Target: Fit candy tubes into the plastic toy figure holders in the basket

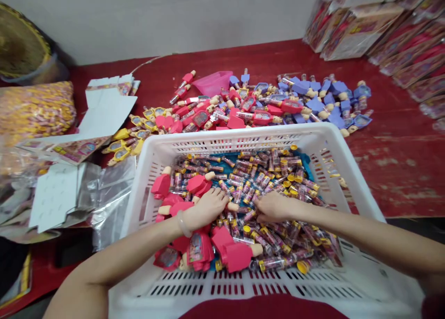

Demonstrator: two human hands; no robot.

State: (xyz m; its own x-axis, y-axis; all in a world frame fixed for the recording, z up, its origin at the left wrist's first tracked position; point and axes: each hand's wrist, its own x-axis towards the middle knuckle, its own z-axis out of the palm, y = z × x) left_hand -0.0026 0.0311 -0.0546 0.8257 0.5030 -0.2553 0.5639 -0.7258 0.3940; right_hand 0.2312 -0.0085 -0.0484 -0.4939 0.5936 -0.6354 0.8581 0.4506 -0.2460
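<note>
A bare left hand [206, 208] and bare right hand [274, 207] lie on dozens of clear yellow-capped plastic tubes [271, 263] inside one white perforated plastic crate [208, 140]; fingers [222, 197] pressed together, no pinch visible.

Packing workshop, red workbench [392, 170], white perforated plastic crate [222, 134], stacked printed cartons [354, 29]

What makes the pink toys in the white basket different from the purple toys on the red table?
The pink plastic figure toys lie in the white plastic basket, but the purple plastic figure toys lie on the red table. The pink ones are fewer, along the basket's near side; the purple ones form a big loose pile. Both have peach-coloured knob ends.
</note>
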